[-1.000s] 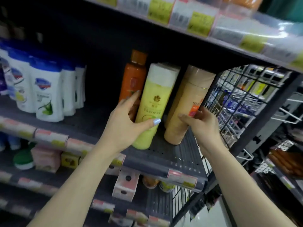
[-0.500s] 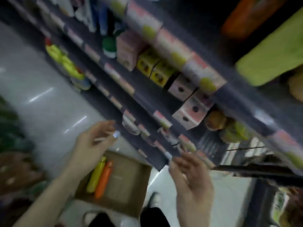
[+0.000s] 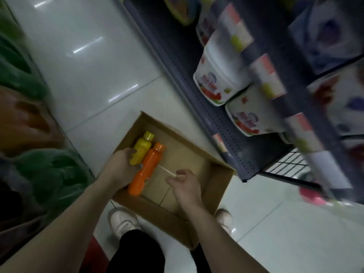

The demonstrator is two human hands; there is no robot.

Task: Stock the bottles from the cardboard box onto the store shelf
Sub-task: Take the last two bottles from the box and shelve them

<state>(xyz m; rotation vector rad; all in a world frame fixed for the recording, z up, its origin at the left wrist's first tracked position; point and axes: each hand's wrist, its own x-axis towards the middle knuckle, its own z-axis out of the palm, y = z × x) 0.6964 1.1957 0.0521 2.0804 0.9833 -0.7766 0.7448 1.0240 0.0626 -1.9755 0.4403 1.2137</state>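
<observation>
A pale, glossy tiled floor fills the upper left of the head view, with streaks of ceiling light reflected in it. Along the right runs a dark store shelf with a perforated base board, carrying white tubs printed with red and green, and price tags clipped along the upper edges; all of this is blurred. On the far left, green and orange bagged goods are stacked, too blurred to identify.

An open cardboard box sits on the floor just beside the shelf base, with the person's 2 white shoes at its near edge. Inside, against the left wall, 2 bottles lie side by side and touching: a yellow bottle and an orange bottle, caps pointing away from the person. The rest of the box floor is bare cardboard.

The left hand is down in the box, its fingers curled over the base end of the yellow bottle and pressing on the orange bottle beside it; whether the grip is fully closed I cannot tell. The right hand hovers over the middle of the box, apart from both bottles, fingers loosely bent and pinching a thin pale stick that points toward the orange bottle.
</observation>
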